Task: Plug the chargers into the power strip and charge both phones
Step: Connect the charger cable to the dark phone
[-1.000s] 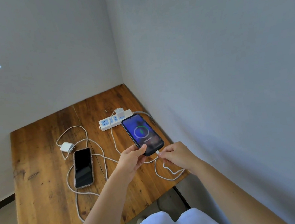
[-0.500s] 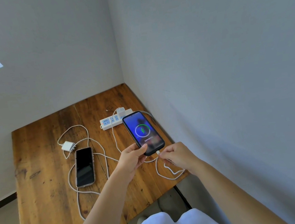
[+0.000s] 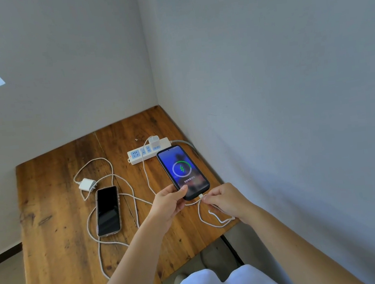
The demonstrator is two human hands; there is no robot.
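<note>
My left hand (image 3: 169,205) holds the lower left corner of a dark-cased phone (image 3: 183,171) lifted over the table; its screen is lit blue with a green charging ring. My right hand (image 3: 223,202) pinches the white cable (image 3: 203,219) right at the plug in the phone's bottom edge. That cable runs back to a white charger (image 3: 153,141) seated in the white power strip (image 3: 149,151). A second phone (image 3: 108,210) lies flat with a dark screen at centre left. Beside it a second white charger (image 3: 86,184) lies loose on the wood, unplugged, its cable looped around that phone.
The wooden table (image 3: 51,227) fits into a corner between two pale walls. Its front edge is near my body, and floor shows below at right. The power strip's grey cord (image 3: 185,142) runs off along the right wall. Loose cable loops cover the middle.
The held phone's screen has brightened from a dim charging picture to a clear blue one with a green bolt. Both hands stay at its bottom end.
</note>
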